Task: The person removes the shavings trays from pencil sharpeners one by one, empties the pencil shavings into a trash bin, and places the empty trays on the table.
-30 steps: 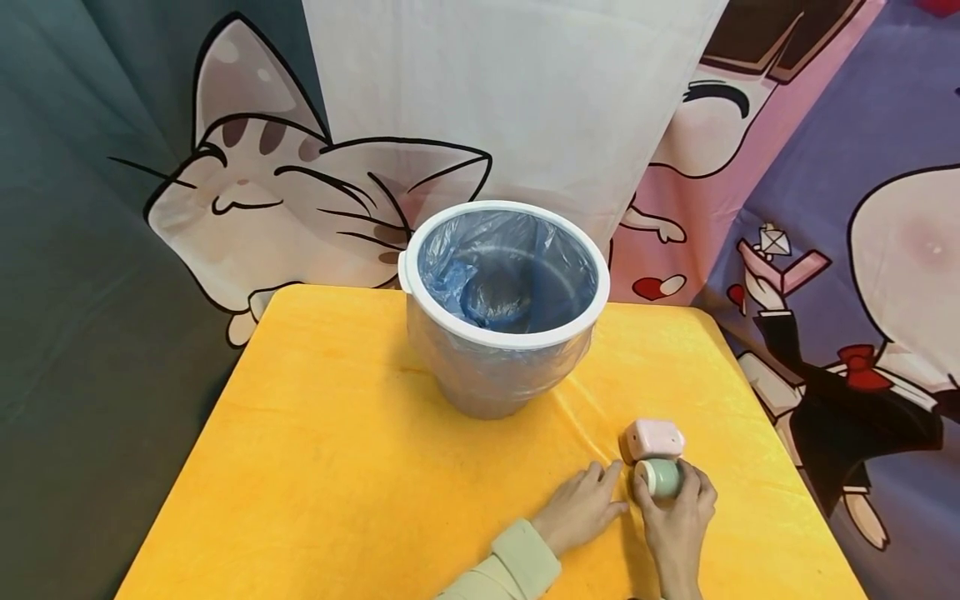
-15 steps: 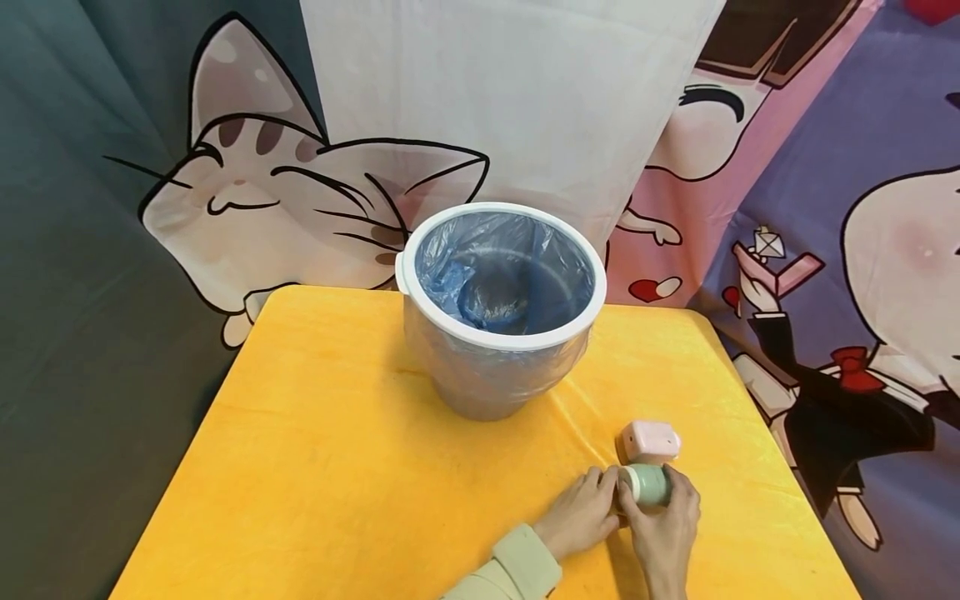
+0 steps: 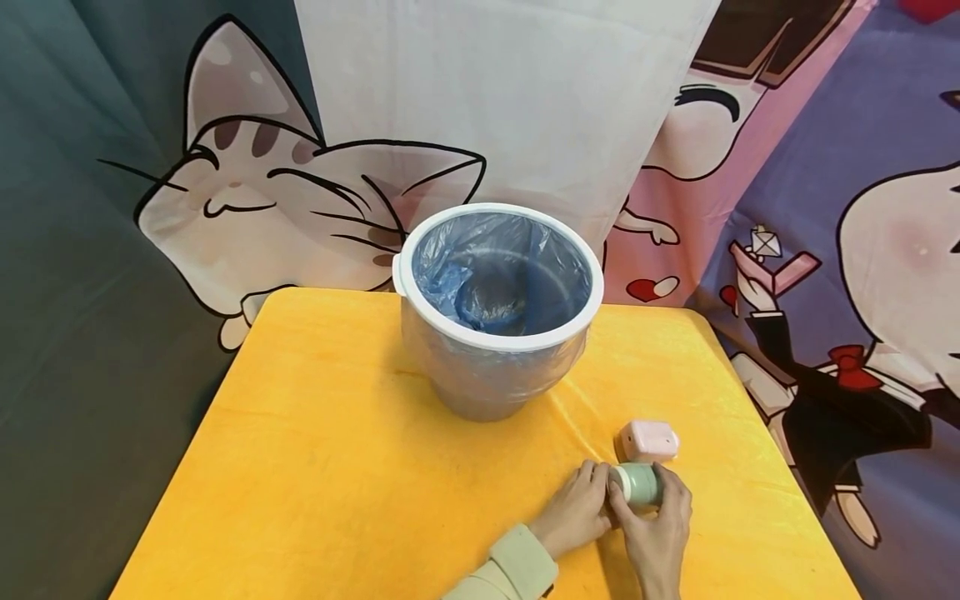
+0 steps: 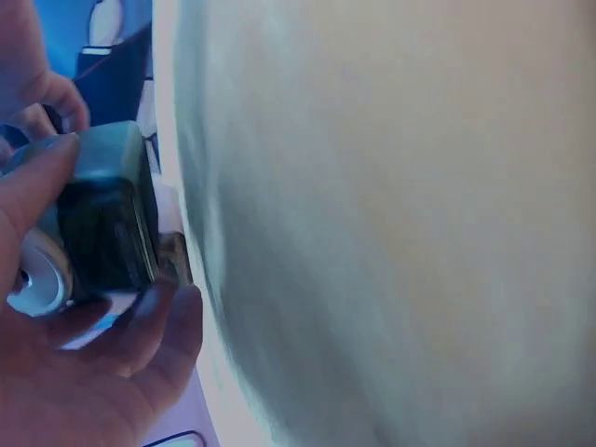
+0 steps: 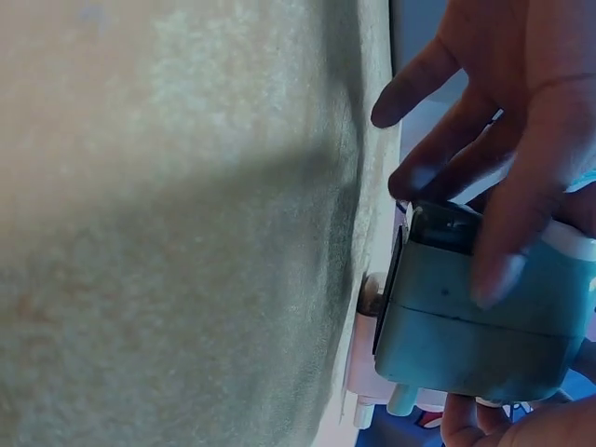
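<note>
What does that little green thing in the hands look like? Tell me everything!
The little green thing is a pale green, rounded block with a white, round part, a dark face and a thin seam line. It looks like smooth, hard plastic. In the head view, its white end points toward the left hand. The pink thing is just beyond it. The right hand grips it, and the left hand's thumb and fingers hold it too. I can't tell whether it touches the yellow table.

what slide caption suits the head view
Left hand and right hand hold a green object, with a pink object and lined bin beyond.
</note>
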Demonstrator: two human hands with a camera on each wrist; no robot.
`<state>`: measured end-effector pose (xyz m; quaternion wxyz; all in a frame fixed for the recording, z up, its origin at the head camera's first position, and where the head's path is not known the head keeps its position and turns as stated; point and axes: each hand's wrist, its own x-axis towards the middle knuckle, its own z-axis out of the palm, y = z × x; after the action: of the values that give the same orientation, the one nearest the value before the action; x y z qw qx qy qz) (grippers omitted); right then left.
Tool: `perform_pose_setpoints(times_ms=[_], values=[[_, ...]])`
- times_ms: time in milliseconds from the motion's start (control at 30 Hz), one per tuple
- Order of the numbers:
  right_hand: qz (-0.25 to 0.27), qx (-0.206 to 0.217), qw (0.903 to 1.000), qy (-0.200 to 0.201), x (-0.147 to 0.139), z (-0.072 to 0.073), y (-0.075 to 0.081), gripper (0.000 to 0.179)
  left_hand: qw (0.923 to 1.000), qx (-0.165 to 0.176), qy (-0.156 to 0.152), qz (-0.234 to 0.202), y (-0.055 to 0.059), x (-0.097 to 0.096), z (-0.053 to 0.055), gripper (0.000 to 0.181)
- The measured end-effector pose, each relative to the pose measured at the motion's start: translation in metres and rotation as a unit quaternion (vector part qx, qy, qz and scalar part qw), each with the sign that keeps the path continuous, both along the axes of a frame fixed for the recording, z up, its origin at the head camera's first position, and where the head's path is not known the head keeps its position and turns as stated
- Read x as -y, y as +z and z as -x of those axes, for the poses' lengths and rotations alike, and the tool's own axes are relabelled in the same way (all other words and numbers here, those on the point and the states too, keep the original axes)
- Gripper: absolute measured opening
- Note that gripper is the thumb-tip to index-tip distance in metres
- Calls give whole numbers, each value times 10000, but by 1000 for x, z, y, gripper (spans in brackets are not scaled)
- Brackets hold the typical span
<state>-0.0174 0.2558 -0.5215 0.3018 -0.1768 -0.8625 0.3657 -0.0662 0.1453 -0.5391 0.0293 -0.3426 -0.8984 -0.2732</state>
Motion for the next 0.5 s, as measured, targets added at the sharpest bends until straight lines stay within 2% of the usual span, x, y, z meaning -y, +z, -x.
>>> perform_pose_setpoints(times_ms=[233,500], values=[[47,64,10000,-2,2,-2,0,67,9991,-3,278,-314,-1,-2,-1,56],[95,138,9998,44,4,-3,1,67,9987,8,300,-402,-2,1,0,39]])
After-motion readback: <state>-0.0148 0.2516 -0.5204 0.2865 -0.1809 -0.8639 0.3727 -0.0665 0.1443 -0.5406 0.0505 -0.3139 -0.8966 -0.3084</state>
